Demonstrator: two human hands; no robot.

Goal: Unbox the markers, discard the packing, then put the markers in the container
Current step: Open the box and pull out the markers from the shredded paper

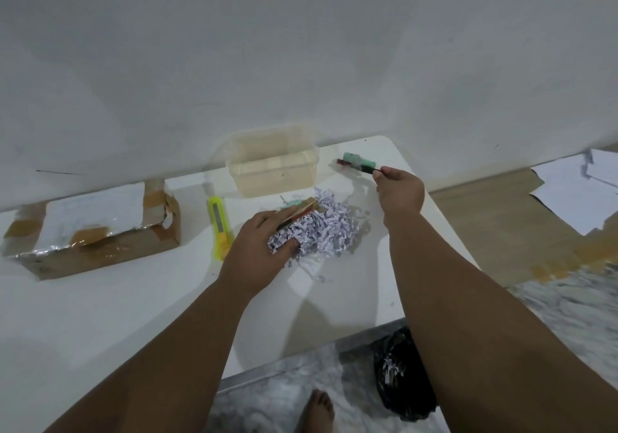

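The box (93,232) is lying opened; the container (272,165) is sitting empty. Right hand (399,191) fingers are pinching a marker (356,164) near the table's far edge, while left hand (264,248) fingers are gripping more amid shredded paper (327,228).

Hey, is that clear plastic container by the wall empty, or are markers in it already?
Empty. The clear container shows only its bare bottom through the walls.

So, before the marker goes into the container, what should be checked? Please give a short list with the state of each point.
1. Right hand grips a marker: ok.
2. Container open on top: ok.
3. Container free of shredded paper: ok, it looks empty.
4. Path from marker to container clear: ok.
5. Left hand holds the other markers firmly: cannot tell.
6. Shredded paper discarded: not ok, a pile is on the table.
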